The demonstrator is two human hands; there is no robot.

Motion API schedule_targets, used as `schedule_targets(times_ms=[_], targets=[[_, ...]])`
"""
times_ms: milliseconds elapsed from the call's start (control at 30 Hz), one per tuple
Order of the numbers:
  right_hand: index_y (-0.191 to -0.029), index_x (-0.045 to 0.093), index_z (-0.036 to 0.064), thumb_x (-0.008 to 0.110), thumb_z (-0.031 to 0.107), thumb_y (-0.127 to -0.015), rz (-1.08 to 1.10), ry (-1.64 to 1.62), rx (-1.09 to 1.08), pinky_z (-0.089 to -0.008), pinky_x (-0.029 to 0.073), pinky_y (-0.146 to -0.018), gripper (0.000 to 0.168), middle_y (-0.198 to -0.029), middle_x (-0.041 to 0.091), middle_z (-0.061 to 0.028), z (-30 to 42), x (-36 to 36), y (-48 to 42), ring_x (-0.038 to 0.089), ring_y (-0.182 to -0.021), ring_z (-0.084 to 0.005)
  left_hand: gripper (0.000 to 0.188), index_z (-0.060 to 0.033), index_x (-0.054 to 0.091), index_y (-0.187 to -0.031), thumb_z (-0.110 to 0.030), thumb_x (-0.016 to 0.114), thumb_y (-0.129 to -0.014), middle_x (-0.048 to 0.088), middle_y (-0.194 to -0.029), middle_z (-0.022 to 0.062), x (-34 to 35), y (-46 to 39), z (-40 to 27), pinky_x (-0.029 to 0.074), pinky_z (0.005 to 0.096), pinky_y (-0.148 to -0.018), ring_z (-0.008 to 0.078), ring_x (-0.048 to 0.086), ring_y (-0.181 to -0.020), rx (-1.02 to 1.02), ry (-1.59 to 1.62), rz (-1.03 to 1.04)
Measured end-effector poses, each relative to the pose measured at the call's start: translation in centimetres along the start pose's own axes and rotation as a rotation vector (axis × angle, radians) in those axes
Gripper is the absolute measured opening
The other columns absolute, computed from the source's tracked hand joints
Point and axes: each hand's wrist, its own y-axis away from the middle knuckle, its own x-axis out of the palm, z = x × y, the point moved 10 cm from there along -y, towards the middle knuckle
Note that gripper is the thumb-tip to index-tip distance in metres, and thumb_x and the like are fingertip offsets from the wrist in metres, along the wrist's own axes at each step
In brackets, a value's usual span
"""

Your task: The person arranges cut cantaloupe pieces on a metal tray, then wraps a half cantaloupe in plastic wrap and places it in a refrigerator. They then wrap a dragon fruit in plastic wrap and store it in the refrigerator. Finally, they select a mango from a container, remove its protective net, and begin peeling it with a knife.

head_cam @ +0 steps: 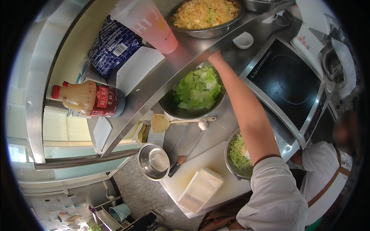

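Observation:
My right hand (214,56) reaches under the metal shelf, just beyond a bowl of lettuce. Only its wrist end shows; the shelf hides the fingers and anything they hold. My left hand is out of view. Torn green lettuce leaves (198,89) fill the dark-looking bowl (188,115). Below my forearm, a metal bowl (229,164) holds shredded green vegetable (239,151), partly covered by my arm. A lidded, pale plastic container (201,189) rests on a white cutting board (173,184).
A spatula (160,123), garlic bulb (203,124), knife (175,169) and metal bowl (154,161) lie nearby. The shelf (173,69) carries a soy sauce bottle (95,98), pink drink cup (153,29) and fried rice bowl (205,31). An induction cooktop (289,83) and another person (326,176) are right.

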Motion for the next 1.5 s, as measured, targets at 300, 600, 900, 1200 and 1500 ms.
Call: schedule_targets(times_ms=[300,600,900,1200,1500], targets=[[-0.110,0.058,-0.002,0.071,0.013,-0.074,0.086,0.092,0.312,-0.0383,0.050,-0.080,0.042,-0.102,0.065,-0.0206,-1.0,-2.3,2.5,0.065,-0.095,-0.0309,0.046,-0.0024,0.052,-0.127,-0.024,0.044,-0.087,0.049,-0.133,0.0106,4.3,4.8,4.0,0.050,0.0255,-0.077,0.0147,0.057,-0.106,-0.149,0.067,-0.023],[-0.116,0.055,-0.008,0.054,-0.001,-0.087,-0.264,-0.563,0.578,-0.0261,0.050,-0.082,0.029,-0.100,0.065,-0.0117,5.6,-8.5,7.7,0.065,-0.091,-0.0175,0.040,-0.0029,0.053,-0.126,-0.016,0.041,-0.091,0.049,-0.135,0.0096,13.7,12.9,9.7,0.051,0.0235,-0.075,0.0124,0.058,-0.106,-0.289,-0.006,0.066],[-0.115,0.056,-0.008,0.054,-0.002,-0.086,-0.277,-0.670,0.536,-0.0342,0.051,-0.092,0.030,-0.106,0.062,-0.0125,16.1,-15.7,13.7,0.064,-0.096,-0.0263,0.028,-0.0104,0.067,-0.104,-0.018,0.044,-0.089,0.061,-0.121,0.0038,30.3,6.6,14.1,0.046,0.0315,-0.078,0.0169,0.058,-0.101,0.503,-0.839,0.130],[-0.127,0.045,-0.008,0.054,0.010,-0.091,0.110,-0.809,0.494,-0.0398,0.046,-0.099,0.041,-0.105,0.062,-0.0194,30.4,-13.9,20.0,0.062,-0.101,-0.0311,0.069,-0.0014,0.050,-0.123,-0.055,0.050,-0.080,0.056,-0.120,0.0173,6.3,7.4,-9.8,0.052,0.0373,-0.082,0.0276,0.059,-0.098,0.102,-2.619,-0.473],[-0.106,0.050,-0.001,0.048,0.014,-0.094,0.622,-0.781,0.460,-0.0347,0.040,-0.088,0.020,-0.092,0.053,-0.0096,47.9,-7.6,30.7,0.049,-0.090,-0.0197,0.093,-0.0021,0.036,-0.139,-0.071,0.048,-0.079,0.050,-0.129,0.0232,13.1,8.2,-8.7,0.049,0.0434,-0.094,0.0358,0.055,-0.112,0.056,-2.863,-0.311]])
